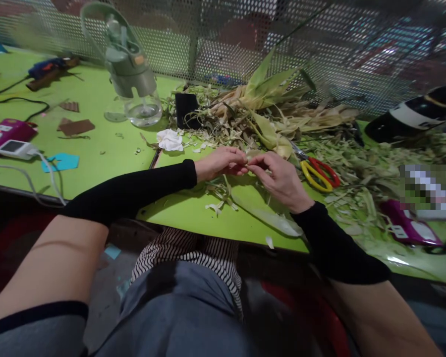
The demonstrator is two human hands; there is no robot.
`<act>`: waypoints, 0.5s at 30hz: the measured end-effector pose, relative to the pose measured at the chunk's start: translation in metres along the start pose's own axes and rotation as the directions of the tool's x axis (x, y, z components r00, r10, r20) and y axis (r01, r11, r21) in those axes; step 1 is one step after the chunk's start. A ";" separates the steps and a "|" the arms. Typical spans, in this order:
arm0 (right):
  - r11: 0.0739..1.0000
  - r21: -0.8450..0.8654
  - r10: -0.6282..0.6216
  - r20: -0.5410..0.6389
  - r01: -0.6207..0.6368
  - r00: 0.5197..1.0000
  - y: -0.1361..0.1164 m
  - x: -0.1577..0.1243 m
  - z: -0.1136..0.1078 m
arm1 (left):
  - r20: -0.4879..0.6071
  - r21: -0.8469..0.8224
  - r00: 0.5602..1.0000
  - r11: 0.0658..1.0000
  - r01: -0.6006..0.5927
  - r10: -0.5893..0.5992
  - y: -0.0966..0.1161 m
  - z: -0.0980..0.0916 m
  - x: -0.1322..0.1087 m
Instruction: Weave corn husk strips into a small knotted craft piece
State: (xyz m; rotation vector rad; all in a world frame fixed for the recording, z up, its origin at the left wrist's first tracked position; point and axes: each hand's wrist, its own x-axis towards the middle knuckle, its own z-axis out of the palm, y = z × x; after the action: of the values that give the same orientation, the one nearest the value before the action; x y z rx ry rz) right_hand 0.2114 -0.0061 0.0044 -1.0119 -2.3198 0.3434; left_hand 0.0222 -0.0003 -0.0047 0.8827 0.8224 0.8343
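Evidently set clear of the work, the bottle (130,82) stands upright toward the back; rightward, the left hand (219,163), its fingers curled nearly closed, holds what seems a thin husk strip (246,164), mostly hidden, above the surface (182,206); the right hand (280,179) pinches it too, probably for fine control; beyond, scissors (306,159) lie beside the husk pile (262,91), seemingly for easy reach
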 end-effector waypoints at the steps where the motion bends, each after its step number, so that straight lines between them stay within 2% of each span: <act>1: 1.000 0.000 -0.003 0.010 0.003 1.000 0.001 0.000 0.000 | -0.003 -0.001 1.000 1.000 0.002 -0.002 -0.001 0.000 0.001; 4: 1.000 -0.003 0.001 0.016 -0.001 1.000 0.003 0.000 0.002 | -0.022 -0.011 1.000 1.000 0.001 -0.002 -0.002 -0.001 0.002; 9: 0.998 0.005 0.067 -0.056 -0.067 0.996 0.008 -0.004 0.008 | -0.025 -0.016 0.999 1.000 0.027 -0.027 0.000 0.002 0.000; 15: 0.963 0.198 0.209 -0.107 -0.185 0.972 0.010 -0.008 0.017 | -0.050 0.008 0.998 0.999 0.032 -0.031 -0.001 0.003 0.000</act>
State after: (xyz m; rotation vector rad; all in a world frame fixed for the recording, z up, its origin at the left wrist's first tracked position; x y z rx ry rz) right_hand 0.2110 -0.0055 -0.0172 -1.1383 -2.0349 0.5491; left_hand 0.0250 -0.0014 -0.0044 0.8571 0.8823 0.8284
